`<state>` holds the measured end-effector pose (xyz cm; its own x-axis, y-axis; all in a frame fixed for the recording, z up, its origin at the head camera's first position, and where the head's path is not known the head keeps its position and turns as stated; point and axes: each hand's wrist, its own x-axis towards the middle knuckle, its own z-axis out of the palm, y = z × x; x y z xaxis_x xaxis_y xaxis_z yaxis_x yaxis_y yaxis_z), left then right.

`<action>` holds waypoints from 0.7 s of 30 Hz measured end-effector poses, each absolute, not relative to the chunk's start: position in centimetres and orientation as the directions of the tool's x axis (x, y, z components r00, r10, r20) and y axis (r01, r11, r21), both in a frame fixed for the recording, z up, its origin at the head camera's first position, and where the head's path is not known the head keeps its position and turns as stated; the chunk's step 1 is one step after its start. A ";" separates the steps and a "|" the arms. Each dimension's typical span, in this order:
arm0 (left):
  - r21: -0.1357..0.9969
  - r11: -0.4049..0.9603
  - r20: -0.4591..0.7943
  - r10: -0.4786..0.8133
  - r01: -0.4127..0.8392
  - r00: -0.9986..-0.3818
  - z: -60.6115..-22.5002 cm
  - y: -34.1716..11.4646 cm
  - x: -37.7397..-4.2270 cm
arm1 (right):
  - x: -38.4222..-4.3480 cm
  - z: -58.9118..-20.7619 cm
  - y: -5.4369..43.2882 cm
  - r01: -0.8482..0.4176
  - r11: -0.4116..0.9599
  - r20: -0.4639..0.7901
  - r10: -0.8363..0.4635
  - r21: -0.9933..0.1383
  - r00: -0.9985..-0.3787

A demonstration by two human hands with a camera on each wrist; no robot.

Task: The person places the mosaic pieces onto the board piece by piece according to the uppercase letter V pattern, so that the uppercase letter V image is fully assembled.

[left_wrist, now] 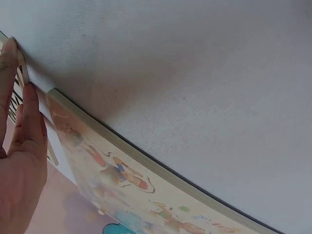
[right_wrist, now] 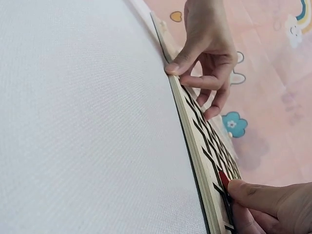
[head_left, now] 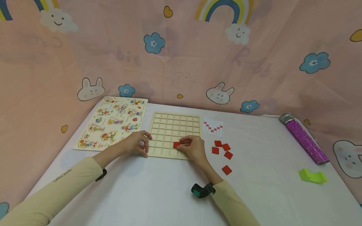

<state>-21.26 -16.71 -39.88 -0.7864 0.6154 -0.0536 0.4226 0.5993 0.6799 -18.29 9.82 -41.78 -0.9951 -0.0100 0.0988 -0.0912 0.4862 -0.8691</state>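
Note:
A light wooden grid board (head_left: 164, 131) of square recesses lies on the white table. My left hand (head_left: 137, 142) grips its near left corner, thumb on the front edge in the right wrist view and fingers bent over the side. Near the front of the board, my right hand (head_left: 195, 147) pinches a small red square tile (head_left: 176, 145) between thumb and fingertips. That tile sits low over the grid cells in the right wrist view, where the thumb covers part of it. Several loose red tiles (head_left: 215, 150) lie to the right of the board.
Behind the loose tiles lies a small white pattern card (head_left: 213, 126) with red squares in a V shape. A wooden picture puzzle board (head_left: 115, 121) is left of the grid. Far right are a purple glittery microphone (head_left: 306, 138) and a bright green block (head_left: 312, 176).

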 end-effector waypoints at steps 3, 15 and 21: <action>0.678 0.601 -0.053 0.615 0.424 -0.787 -39.8 -16.7 -21.2 | -18.3 -41.7 9.7 -0.109 0.493 0.111 -0.025 -0.863 -0.994; 0.664 0.609 -0.050 0.614 0.433 -0.787 -39.6 -16.7 -21.3 | -18.7 -41.6 9.7 -0.073 0.481 0.067 -0.029 -0.874 -0.997; 0.654 0.630 -0.072 0.604 0.420 -0.794 -39.5 -16.5 -21.3 | -18.7 -41.6 9.6 -0.064 0.453 0.052 -0.038 -0.889 -0.998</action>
